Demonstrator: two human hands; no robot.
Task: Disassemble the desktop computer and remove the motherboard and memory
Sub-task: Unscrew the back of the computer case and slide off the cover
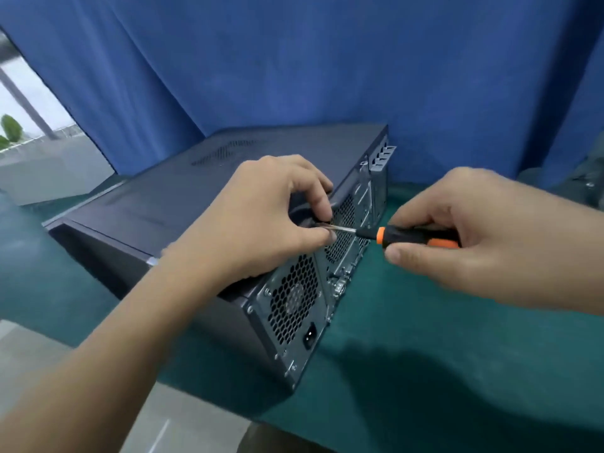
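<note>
My right grip [474, 237] clasped the screwdriver [415, 236]. My left grip [261, 217] pinched its shaft, hiding the tip against the computer [183, 204]. A blue curtain [327, 67] hung behind the worktop [425, 328].

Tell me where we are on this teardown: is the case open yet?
Done: nothing visible; the computer case lies closed on the green table, top cover on. In hand: the right hand grips the screwdriver, whose shaft the left hand pinches at the rear panel's upper edge, apparently on a cover screw. Left: cover off, then motherboard and memory, neither visible yet.
</note>
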